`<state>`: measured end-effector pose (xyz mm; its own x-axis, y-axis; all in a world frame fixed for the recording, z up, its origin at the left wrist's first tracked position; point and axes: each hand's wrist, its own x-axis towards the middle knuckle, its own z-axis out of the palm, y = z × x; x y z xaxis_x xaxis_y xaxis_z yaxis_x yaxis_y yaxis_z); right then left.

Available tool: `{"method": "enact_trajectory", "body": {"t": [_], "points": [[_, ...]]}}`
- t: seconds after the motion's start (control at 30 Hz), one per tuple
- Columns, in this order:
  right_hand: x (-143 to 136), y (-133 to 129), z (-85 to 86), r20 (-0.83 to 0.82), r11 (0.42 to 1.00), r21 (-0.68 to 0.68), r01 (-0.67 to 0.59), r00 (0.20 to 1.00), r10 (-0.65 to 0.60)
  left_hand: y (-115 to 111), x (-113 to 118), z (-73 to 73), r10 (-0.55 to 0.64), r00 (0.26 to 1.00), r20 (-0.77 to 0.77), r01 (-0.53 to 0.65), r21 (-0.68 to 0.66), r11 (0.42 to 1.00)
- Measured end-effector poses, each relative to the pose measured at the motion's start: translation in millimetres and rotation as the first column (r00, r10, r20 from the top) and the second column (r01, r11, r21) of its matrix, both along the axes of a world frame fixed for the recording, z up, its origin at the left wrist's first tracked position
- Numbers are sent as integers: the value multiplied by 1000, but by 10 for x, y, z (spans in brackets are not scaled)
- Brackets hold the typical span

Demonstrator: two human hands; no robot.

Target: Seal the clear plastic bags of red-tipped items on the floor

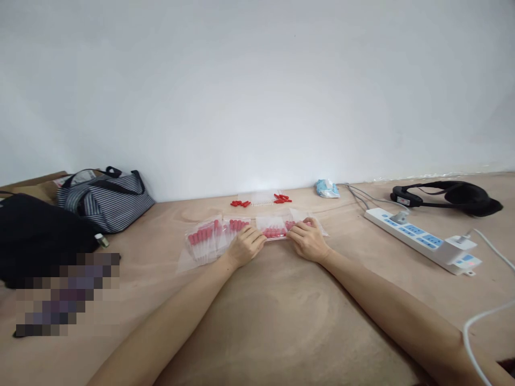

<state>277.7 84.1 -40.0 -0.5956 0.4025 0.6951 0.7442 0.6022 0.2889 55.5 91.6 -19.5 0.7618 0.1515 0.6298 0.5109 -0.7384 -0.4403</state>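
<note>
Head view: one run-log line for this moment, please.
left hand: on clear bag | right hand: on same bag | loose red pieces behind | power strip right

A striped bag [105,199] sits far left, with a black bag [38,236] nearer beside it. A blue packet [327,188] lies by the wall. At right, a white power strip [422,239] lies near a black headset [448,196].

Tan table [281,321] bears packets [209,238], bags [107,201], power strip [422,238].
</note>
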Motion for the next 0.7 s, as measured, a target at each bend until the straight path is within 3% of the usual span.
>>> {"method": "enact_trajectory", "body": {"t": [0.27,0.47,0.53,0.6,0.7], "points": [[1,-30,43,-26,1000,-13,16,1000,-16,-3,-38,-35,15,999,39,-13,-56,998],[-38,33,5,-29,999,25,39,999,-38,-4,-53,-42,-47,994,100,62,-160,985],[-45,74,-15,-52,997,41,68,996,-66,41,-90,-4,83,975,207,-32,-240,970],[-48,108,-25,-68,995,40,93,994,-90,125,-161,48,327,893,308,-209,-360,909],[-50,123,-25,-46,995,-4,103,994,-103,288,-311,131,673,688,273,-462,-550,696]]}}
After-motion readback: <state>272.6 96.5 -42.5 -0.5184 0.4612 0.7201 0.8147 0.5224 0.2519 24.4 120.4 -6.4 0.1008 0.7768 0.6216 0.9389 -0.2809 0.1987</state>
